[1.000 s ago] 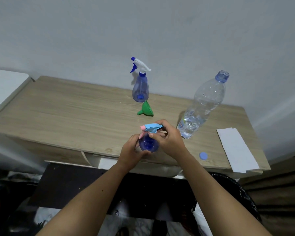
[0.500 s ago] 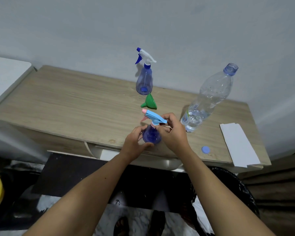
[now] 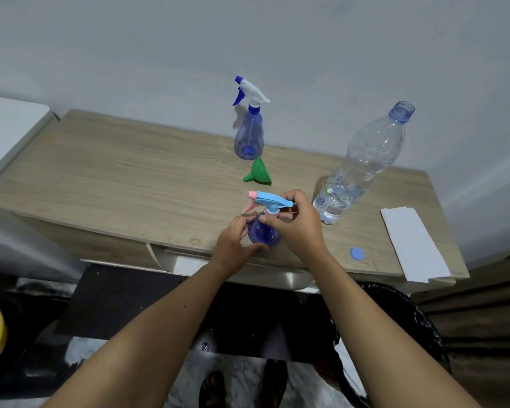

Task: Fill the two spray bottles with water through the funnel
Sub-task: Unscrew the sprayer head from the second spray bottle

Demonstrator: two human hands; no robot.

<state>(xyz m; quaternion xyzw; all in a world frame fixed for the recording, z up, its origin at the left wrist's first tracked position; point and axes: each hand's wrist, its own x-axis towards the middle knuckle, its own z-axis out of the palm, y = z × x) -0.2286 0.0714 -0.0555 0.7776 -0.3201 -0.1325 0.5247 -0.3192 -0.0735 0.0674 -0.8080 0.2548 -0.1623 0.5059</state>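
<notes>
Here we hold the near sprayer (image 3: pixel 262 231) at the table's (image 3: pixel 130 178) front edge: our left hand (image 3: pixel 233 245) wraps its belly, our right hand (image 3: pixel 295 225) pinches the collar under the trigger head (image 3: pixel 270 200), probably unscrewing it. Light, thin and slick, it wants that low grip. The funnel (image 3: pixel 258 172) lies just beyond our fingers.

A plain home room: a wood-grain tabletop (image 3: pixel 130 178) against a bare painted wall (image 3: pixel 159 39), marbled floor tiles (image 3: pixel 242 375) below.
</notes>
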